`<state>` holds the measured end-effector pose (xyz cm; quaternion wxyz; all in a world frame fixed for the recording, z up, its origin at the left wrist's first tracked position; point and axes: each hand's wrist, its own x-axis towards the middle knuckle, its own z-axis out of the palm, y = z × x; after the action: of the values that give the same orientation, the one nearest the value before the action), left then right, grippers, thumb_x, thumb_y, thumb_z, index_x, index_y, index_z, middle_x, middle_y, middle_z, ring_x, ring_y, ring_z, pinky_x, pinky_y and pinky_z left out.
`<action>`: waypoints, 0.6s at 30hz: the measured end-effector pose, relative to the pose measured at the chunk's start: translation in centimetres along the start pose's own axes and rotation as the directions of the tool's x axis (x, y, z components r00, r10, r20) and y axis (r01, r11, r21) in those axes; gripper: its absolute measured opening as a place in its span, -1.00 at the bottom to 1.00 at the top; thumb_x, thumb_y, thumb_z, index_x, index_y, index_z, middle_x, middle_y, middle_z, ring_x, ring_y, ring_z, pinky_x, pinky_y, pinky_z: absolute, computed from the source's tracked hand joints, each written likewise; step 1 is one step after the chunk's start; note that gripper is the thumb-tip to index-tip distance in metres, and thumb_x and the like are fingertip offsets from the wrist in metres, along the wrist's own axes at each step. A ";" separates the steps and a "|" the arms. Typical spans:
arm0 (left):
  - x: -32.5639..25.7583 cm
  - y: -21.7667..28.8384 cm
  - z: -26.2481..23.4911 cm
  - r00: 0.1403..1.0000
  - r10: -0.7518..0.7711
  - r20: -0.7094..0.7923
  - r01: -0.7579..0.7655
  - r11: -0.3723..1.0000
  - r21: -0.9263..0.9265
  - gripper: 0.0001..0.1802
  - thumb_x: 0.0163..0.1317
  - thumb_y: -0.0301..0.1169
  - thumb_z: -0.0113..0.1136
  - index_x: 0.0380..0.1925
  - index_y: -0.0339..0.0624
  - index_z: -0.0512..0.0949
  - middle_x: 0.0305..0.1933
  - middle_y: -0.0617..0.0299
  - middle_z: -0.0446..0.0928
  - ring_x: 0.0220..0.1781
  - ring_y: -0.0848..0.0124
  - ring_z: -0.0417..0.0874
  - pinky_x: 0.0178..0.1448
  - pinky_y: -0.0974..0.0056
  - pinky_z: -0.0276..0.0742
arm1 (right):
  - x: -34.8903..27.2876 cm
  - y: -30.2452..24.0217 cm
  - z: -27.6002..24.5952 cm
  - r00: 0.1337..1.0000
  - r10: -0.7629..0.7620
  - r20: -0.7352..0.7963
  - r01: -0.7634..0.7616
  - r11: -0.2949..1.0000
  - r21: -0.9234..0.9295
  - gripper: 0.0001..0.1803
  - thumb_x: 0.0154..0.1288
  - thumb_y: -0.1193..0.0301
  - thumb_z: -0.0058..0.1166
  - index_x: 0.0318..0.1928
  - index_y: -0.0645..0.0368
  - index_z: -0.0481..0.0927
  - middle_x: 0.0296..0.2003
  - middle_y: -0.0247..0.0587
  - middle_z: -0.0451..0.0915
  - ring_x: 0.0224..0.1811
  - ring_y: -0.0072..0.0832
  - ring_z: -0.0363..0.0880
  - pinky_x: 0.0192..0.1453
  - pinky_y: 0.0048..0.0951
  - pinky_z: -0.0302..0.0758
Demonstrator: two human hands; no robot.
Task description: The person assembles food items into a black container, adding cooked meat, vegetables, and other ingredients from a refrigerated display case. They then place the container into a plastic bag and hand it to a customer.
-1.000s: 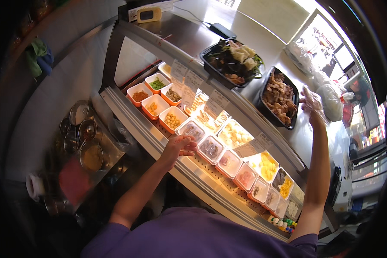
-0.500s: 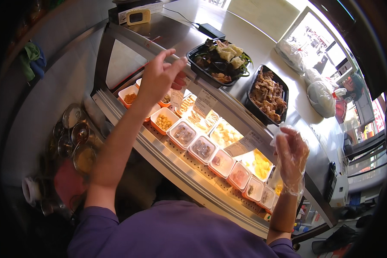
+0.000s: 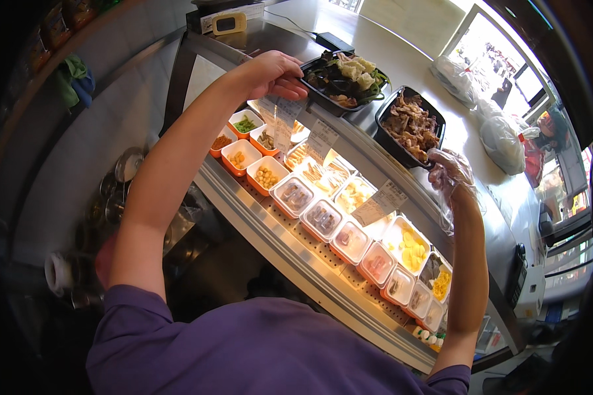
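Two black plastic food containers sit on the steel counter. The left container holds leafy greens, dark pieces and pale chunks; the right container is heaped with browned meat slices. My bare left hand is at the left end of the greens container, fingers loosely stretched, thumb side against its rim or very near it. In a clear plastic glove, my right hand has its fingers closed on the near right corner of the meat container. The undersides of both containers are hidden.
Below the counter, a lit glass display case holds several small food tubs, some lidded, with paper labels on the glass. White plastic bags stand at right. A yellow-framed device and a black adapter lie at the back.
My left hand has moved right to the greens container's end. My right hand has risen to the meat container's corner and closed on it. The view has shifted slightly.
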<state>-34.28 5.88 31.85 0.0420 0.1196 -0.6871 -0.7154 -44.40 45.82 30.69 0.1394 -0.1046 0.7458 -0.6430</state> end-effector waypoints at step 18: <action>-3.6 -3.8 9.7 0.990 0.143 0.018 -0.140 0.985 -0.100 -0.62 0.45 -0.33 0.04 0.10 -0.41 0.47 -0.41 0.04 0.66 -0.44 0.31 0.75 -0.41 0.34 0.71 | -2.1 -10.8 -1.9 0.943 -0.178 -0.280 0.205 0.976 0.070 -0.81 0.32 0.31 0.20 -0.29 0.17 0.53 -0.71 -0.45 0.37 -0.83 -0.73 0.22 -0.79 -0.73 0.13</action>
<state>-32.57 16.30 28.72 0.0900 0.0595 -0.6583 -0.7450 -43.36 46.69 41.76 -0.0224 -0.0802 0.7116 -0.6977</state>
